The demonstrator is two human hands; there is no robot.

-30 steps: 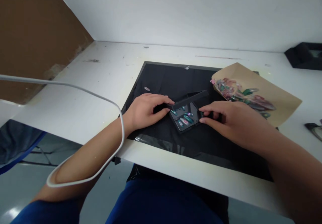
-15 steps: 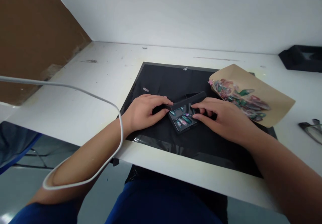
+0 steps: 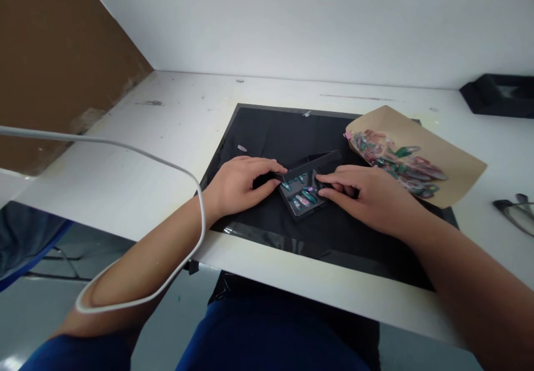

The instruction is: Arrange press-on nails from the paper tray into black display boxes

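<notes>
White cable (image 3: 183,171) loops across the near left forearm; left hand (image 3: 240,184) grips the left side of a small black tray (image 3: 303,192), pinning it flat on the black mat (image 3: 271,132) near the bench's (image 3: 137,159) front edge; right hand (image 3: 367,196), fingers extended, presses a glossy green false nail (image 3: 309,196) into the tray; farther right, brown paper (image 3: 454,162) carries a loose pile of nails (image 3: 396,162).

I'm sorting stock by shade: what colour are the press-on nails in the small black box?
Mostly teal green, a few pink, nails in the box; head view.
</notes>
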